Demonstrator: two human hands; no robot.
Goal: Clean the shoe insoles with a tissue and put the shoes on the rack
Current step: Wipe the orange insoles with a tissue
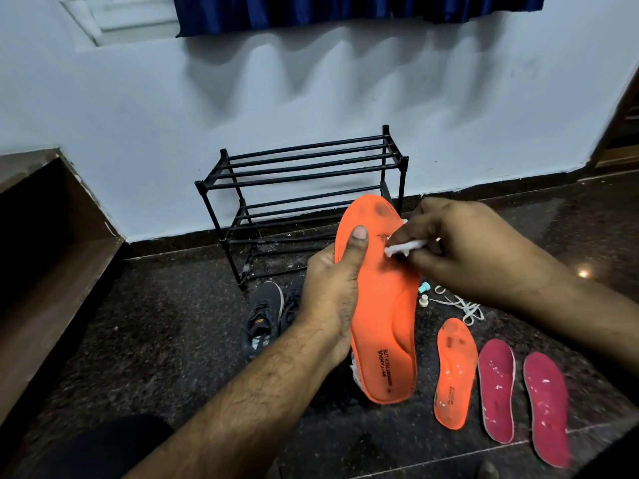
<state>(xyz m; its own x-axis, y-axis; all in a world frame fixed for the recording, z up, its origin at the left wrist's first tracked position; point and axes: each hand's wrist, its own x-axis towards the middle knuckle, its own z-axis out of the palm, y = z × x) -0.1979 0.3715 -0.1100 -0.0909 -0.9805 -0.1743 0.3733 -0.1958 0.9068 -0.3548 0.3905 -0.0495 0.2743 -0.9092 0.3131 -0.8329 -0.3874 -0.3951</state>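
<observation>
Floor underfoot: dark speckled stone floor (pixel 166 326), glossy, with a light glint at far right.
Far edge: white wall (pixel 311 98) meets the floor at a dark skirting; a blue curtain (pixel 345 12) hangs at the top.
Left edge: brown wooden ledge (pixel 52 257) runs along the near-left side.
Rack: black shoe rack (pixel 301 188) stands against the wall, centre far, its bars bare.
Shoes: dark shoes (pixel 266 316) sit on the floor just near of the rack, partly behind the left forearm.
Left hand (pixel 332 299): grips the orange insole (pixel 383 305) upright by its left edge, thumb pressed on its face.
Right hand (pixel 460 243): pinches a rolled white tissue (pixel 404 247) against the insole's dirty upper part.
Floor at right: a second orange insole (pixel 454 371) and two pink insoles (pixel 498 388) lie side by side, apart; white laces (pixel 463 305) lie just beyond them.
Open room: bare floor spreads at near left.
</observation>
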